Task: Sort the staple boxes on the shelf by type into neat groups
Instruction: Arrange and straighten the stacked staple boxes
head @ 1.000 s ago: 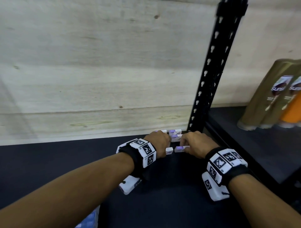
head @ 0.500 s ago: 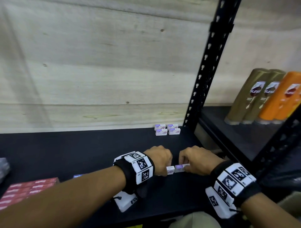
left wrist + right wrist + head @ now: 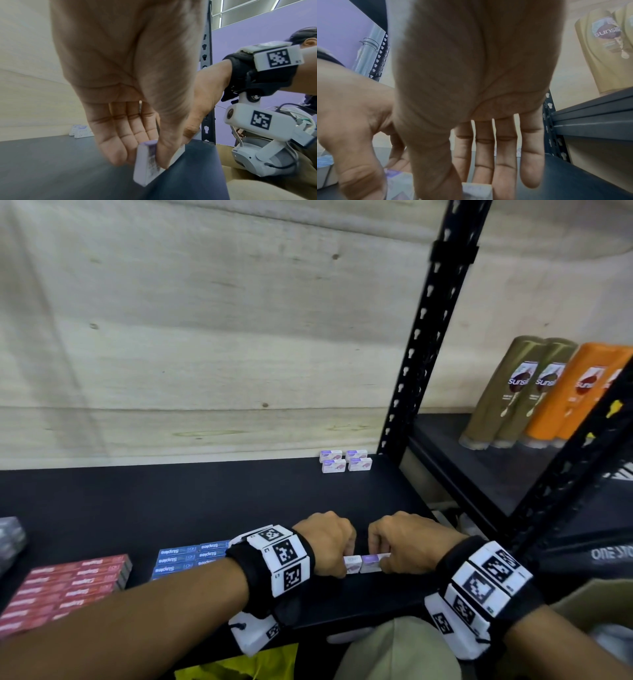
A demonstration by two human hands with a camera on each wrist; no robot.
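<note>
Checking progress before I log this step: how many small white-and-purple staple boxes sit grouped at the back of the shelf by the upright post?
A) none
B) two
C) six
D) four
D: the head view shows four white-and-purple boxes in a two-by-two block at the back of the shelf, beside the black post.

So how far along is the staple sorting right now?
Done: red boxes and blue boxes sit grouped at the shelf front, and four purple boxes form a block at the back. In hand: left hand and right hand each pinch a purple box. Left: joining those two to the block.
</note>
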